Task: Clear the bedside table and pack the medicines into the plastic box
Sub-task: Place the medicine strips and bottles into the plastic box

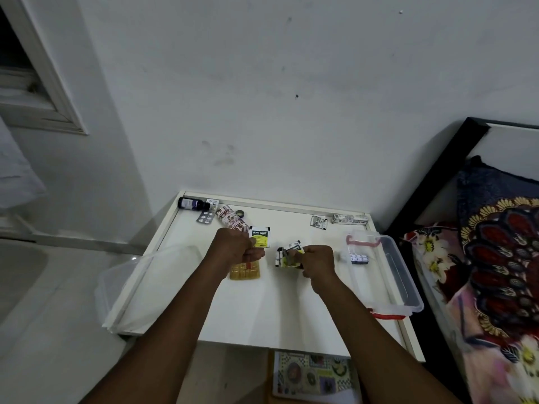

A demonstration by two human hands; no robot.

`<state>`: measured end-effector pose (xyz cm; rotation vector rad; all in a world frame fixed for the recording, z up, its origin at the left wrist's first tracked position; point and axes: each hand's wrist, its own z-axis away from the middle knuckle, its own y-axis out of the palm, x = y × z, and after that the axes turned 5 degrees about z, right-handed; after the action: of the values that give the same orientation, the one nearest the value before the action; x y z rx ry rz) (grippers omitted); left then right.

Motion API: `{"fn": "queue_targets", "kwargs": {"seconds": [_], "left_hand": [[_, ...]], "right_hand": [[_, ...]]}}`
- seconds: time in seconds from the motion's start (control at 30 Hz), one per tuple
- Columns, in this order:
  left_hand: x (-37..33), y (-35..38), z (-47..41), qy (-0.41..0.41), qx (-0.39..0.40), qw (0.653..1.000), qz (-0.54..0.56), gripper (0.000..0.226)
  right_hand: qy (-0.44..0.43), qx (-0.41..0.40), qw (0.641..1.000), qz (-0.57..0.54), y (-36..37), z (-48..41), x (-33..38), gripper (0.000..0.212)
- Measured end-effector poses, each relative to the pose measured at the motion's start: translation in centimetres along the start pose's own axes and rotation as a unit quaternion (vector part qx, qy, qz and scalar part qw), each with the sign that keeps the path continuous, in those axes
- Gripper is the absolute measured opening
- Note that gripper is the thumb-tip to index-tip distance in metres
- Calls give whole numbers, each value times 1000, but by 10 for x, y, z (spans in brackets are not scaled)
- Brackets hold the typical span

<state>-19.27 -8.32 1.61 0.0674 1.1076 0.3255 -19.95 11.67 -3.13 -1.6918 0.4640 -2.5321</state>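
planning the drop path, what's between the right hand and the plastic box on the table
In the head view, only bare white table top lies between the right hand and the plastic box. Nothing blocks that stretch.

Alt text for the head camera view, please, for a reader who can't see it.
Over a white bedside table, the left hand holds a yellow Alco Swab sachet and the right hand grips a bunch of similar sachets. A clear plastic box with a blister strip inside sits at the right edge; a dark bottle and pill strips lie at the back.
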Motion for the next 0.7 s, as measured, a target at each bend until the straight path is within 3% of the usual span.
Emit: {"fn": "queue_targets", "kwargs": {"seconds": [0.07,0.17,0.2,0.3,0.43,0.57,0.7], "left_hand": [[3,0,-3,-3,0,1000,-8,10],[5,-1,-8,-3,1,1000,-18,11],[5,-1,-9,-4,5,1000,-19,10],[6,2,-8,-8,30,999,-18,7],[9,2,-6,-8,70,997,7,6],[11,-1,-5,-17,106,994,22,16],[11,-2,-5,-30,122,992,19,17]], "right_hand": [[21,3,998,-54,-3,-5,5,24],[76,92,965,-234,-7,-8,18,17],[72,112,959,-249,-6,-7,22,15],[33,107,977,-182,6,0,26,8],[-48,17,995,-87,19,3,24,16],[-118,-30,990,-70,22,3,24,16],[-123,-60,988,-72,29,7,24,11]]}}
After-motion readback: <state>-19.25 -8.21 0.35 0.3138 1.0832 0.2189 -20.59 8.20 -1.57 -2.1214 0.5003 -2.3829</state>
